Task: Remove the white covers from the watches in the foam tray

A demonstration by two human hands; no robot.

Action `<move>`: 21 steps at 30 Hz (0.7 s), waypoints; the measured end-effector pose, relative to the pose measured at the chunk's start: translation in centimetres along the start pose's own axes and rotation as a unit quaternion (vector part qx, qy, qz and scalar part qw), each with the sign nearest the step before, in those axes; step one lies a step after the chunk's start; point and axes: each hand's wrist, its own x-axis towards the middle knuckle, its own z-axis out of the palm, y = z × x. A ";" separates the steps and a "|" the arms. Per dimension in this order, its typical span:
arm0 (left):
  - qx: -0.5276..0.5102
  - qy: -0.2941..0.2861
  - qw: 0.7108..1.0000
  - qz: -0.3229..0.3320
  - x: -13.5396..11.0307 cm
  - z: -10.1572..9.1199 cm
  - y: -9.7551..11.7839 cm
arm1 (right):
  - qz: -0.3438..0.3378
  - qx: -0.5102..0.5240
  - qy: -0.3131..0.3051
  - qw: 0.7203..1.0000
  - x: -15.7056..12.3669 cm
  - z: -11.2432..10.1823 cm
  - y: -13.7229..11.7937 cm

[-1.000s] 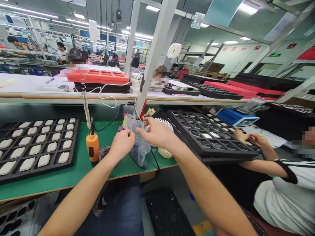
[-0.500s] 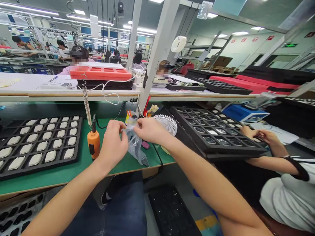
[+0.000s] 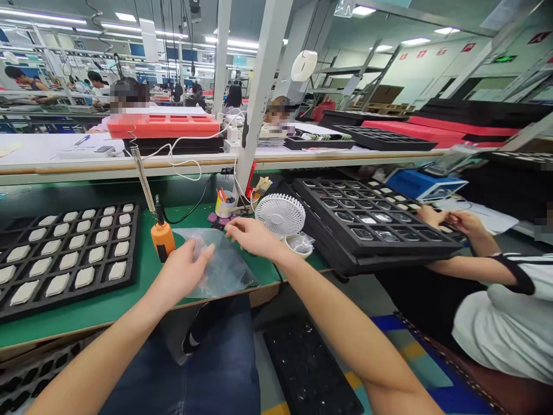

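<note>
Clear plastic bag [image 3: 224, 271], contents hard to make out, under spread left hand [image 3: 181, 274]; right hand [image 3: 253, 237] open at its far edge

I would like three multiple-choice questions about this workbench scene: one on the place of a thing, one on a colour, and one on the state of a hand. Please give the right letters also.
1. Where does the clear plastic bag lie?
A) On the green bench mat
B) Up in the air, lifted by both hands
C) Down on the floor

2. What colour is the small round desk fan?
A) Orange
B) White
C) Black

3. How is the person's left hand?
A) Closed in a fist
B) Pointing with one finger
C) Open, lying on the bag

Answers:
1. A, because the bag lies flat on the mat.
2. B, because its blades and cage show white.
3. C, because its fingers rest spread on the plastic.
</note>
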 end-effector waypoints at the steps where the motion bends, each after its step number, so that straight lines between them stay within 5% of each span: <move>1: -0.004 -0.003 1.000 0.000 -0.1 0.0 -0.5 | 0.020 -0.014 0.022 0.999 0.9 0.8 1.2; 6: -0.011 -0.008 1.000 0.005 -0.6 -0.1 -2.7 | 0.069 -0.044 0.029 0.996 5.1 5.1 6.0; 9: -0.019 -0.004 1.000 -0.002 -0.6 -0.5 -3.9 | 0.053 -0.031 0.047 0.997 5.8 5.9 7.5; 14: -0.041 -0.018 0.999 -0.018 -0.4 -1.3 -5.5 | 0.035 -0.017 0.092 0.995 6.4 5.5 8.1; 21: -0.052 -0.027 0.998 -0.028 -0.5 -1.4 -6.4 | 0.025 -0.011 0.043 0.999 9.6 7.3 7.5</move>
